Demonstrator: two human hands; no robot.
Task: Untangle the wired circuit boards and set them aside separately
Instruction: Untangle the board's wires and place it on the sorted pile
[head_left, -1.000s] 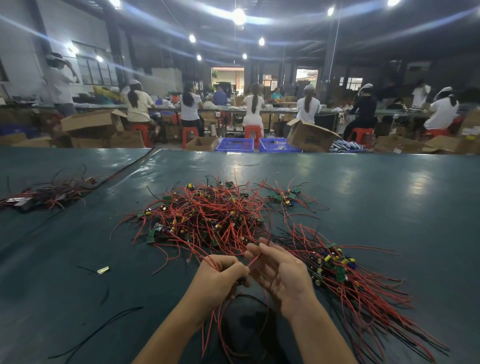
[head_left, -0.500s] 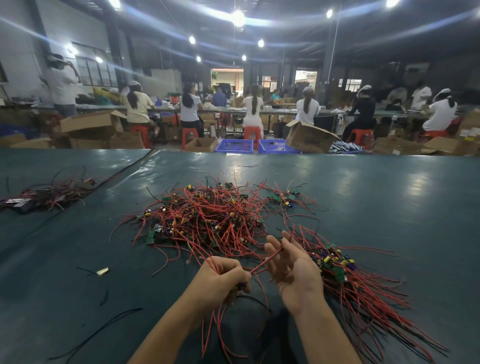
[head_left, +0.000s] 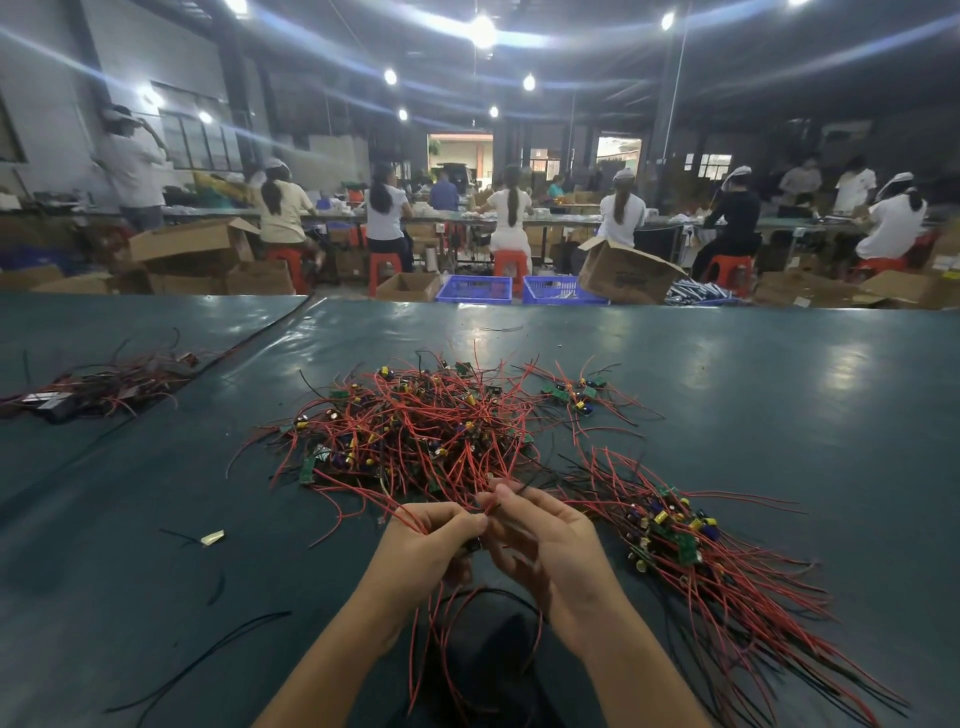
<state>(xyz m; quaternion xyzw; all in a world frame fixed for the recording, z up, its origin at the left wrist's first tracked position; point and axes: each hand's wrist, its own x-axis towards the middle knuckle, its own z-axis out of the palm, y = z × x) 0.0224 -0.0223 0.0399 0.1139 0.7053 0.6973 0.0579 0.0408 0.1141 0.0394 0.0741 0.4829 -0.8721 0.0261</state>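
My left hand (head_left: 431, 545) is clenched round a bunch of red wires (head_left: 404, 512), which also trail below it. My right hand (head_left: 545, 551) pinches one red wire between thumb and forefinger, with the other fingers loosely bent. Both hands sit at the near edge of the tangled pile (head_left: 415, 431) on the table (head_left: 779, 389). A separate pile (head_left: 675, 540) lies just to the right.
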